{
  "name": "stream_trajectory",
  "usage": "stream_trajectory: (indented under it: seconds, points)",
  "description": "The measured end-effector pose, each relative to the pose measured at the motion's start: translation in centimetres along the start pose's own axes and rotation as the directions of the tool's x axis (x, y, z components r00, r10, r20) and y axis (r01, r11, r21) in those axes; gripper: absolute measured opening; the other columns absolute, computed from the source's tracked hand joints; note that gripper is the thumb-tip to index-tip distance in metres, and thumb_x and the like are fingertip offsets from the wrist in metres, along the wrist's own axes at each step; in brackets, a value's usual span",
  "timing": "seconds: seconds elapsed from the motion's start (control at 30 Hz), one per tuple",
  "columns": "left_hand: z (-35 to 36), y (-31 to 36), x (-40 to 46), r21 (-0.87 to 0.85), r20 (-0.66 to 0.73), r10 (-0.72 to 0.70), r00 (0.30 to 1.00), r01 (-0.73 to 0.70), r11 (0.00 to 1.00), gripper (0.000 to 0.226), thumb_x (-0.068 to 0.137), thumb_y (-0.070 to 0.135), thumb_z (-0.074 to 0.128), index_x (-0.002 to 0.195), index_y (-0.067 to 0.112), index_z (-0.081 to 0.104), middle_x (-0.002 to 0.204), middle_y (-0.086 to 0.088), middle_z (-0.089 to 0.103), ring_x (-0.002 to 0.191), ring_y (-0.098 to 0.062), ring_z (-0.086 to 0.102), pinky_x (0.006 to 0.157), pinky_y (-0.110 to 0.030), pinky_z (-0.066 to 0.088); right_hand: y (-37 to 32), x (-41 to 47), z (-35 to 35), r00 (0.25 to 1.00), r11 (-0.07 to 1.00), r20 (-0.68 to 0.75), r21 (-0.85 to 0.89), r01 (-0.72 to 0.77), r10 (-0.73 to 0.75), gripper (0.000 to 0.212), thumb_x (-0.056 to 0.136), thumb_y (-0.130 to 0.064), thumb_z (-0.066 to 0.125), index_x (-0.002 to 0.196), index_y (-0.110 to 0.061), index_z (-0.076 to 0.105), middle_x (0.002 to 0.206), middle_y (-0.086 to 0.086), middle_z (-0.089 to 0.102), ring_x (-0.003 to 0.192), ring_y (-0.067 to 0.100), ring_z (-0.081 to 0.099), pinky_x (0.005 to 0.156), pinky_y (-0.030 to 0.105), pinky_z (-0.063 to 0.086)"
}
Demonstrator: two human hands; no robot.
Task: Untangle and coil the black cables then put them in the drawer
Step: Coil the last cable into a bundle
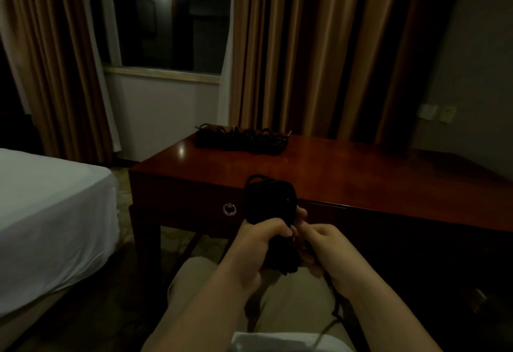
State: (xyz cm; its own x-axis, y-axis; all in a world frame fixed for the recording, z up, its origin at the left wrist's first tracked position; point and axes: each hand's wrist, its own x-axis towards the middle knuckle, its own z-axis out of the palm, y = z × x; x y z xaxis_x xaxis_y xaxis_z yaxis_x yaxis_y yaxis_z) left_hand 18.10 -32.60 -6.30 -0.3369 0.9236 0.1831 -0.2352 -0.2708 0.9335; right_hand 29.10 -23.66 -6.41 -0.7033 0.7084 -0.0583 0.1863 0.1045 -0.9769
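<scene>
With the left hand clenching the bundled black cable coil and the right hand pinching its tail, loops may spring loose toward six o'clock.

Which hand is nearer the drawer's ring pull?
Left. The left hand grips the cable bundle just below and right of the ring pull; the right hand is farther right, past the bundle.

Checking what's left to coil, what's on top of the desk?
A pile of black cables lies on the desk at its far edge. Anything beneath the pile is hidden.
</scene>
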Motion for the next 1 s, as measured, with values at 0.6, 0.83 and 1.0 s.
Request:
stream_trajectory:
  seconds: [0.6, 0.83, 1.0]
  points:
    - [-2.5, 1.4, 3.1, 0.776, -0.411, 0.638, 0.652, -0.117, 0.620, 0.034, 0.077, -0.002, 0.058, 0.067, 0.026, 0.043, 0.061, 0.005, 0.046, 0.053, -0.013, 0.047, 0.053, -0.024, 0.033, -2.9, -1.8, 2.2, 0.972, 0.670, 0.236, -0.719, 0.186, -0.017, 0.027, 0.095, -0.044, 0.048, 0.086, -0.022, 0.061, 0.077, -0.003, 0.059, 0.064, 0.008, 0.054, 0.060, 0.025, 0.042]
    - [-3.4, 2.0, 3.3, 0.723, -0.548, 0.489, 0.679, 0.090, 0.685, 0.013, 0.082, 0.011, 0.058, 0.089, 0.021, 0.054, 0.073, 0.006, 0.053, 0.067, -0.014, 0.053, 0.062, -0.029, 0.041, -5.1, -3.5, 3.4, 0.929, 0.385, 0.371, -0.855, 0.349, -0.018, 0.031, 0.099, -0.042, 0.038, 0.086, -0.020, 0.056, 0.081, -0.005, 0.054, 0.074, 0.011, 0.052, 0.065, 0.027, 0.042]
    - [-2.9, 0.4, 2.4, 0.894, -0.271, 0.219, 0.937, 0.160, 0.419, 0.028, 0.087, 0.047, 0.057, 0.087, 0.019, 0.058, 0.079, 0.003, 0.060, 0.072, -0.015, 0.057, 0.061, -0.029, 0.044, -6.4, -3.4, 1.4, 0.903, 0.593, 0.267, -0.685, 0.423, -0.335, 0.021, 0.093, -0.028, 0.054, 0.072, -0.032, 0.056, 0.062, -0.012, 0.057, 0.053, 0.003, 0.049, 0.049, 0.018, 0.038]
